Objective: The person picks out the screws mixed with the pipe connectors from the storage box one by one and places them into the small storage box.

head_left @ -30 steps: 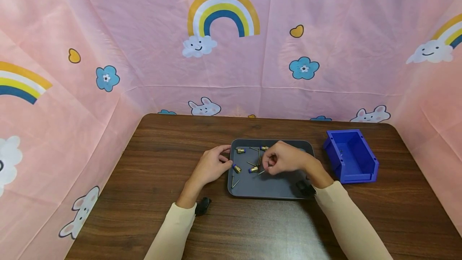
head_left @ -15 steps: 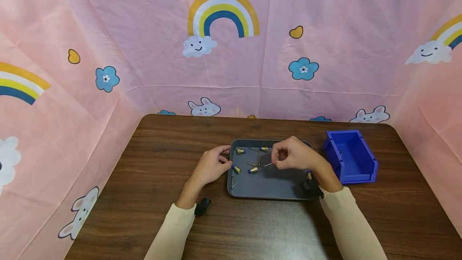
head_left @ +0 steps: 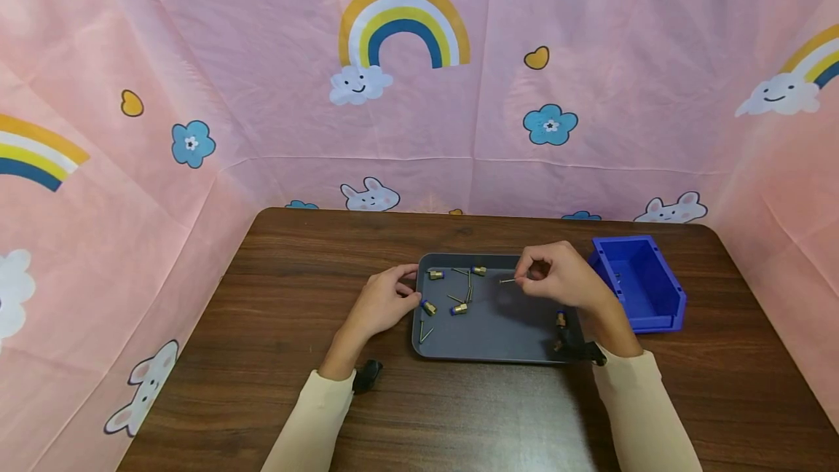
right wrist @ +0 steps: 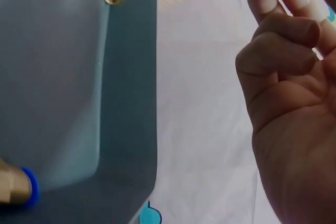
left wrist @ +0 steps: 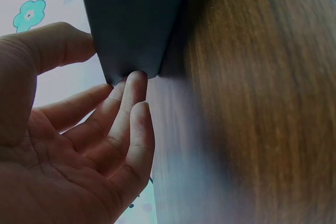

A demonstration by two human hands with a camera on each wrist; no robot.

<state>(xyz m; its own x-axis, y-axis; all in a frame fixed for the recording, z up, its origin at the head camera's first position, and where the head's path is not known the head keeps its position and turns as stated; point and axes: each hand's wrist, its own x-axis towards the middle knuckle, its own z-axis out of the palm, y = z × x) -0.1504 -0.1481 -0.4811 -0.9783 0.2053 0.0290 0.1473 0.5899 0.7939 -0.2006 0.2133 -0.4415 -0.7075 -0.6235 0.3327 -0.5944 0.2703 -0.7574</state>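
Fingers and thumb of the right hand (head_left: 558,277) pinch a thin metal screw (head_left: 507,281), which points sideways out of the grip toward the left, above the far part of a grey tray (head_left: 507,337). The left hand (head_left: 385,301) has its fingers loosely bent and spread, thumb and fingertips touching the tray's left end from outside.

On the tray, a brass fitting with a blue collar (head_left: 459,309) lies near a loose cluster of screws (head_left: 468,291). Another fitting (head_left: 435,275) sits in the far left corner, one (head_left: 429,307) lies just beside the left thumb, and one (head_left: 479,270) rests by the far wall. Two more screws (head_left: 425,332) meet in a V at the near left. Brass pieces (head_left: 561,319) lie at the right end, partly hidden by a black wrist device (head_left: 593,353).

Right of the tray, a blue bin (head_left: 660,323) stands on the brown wooden table (head_left: 314,261); something small lies inside, too small to name. Pink printed cloth (head_left: 419,130) hangs behind.
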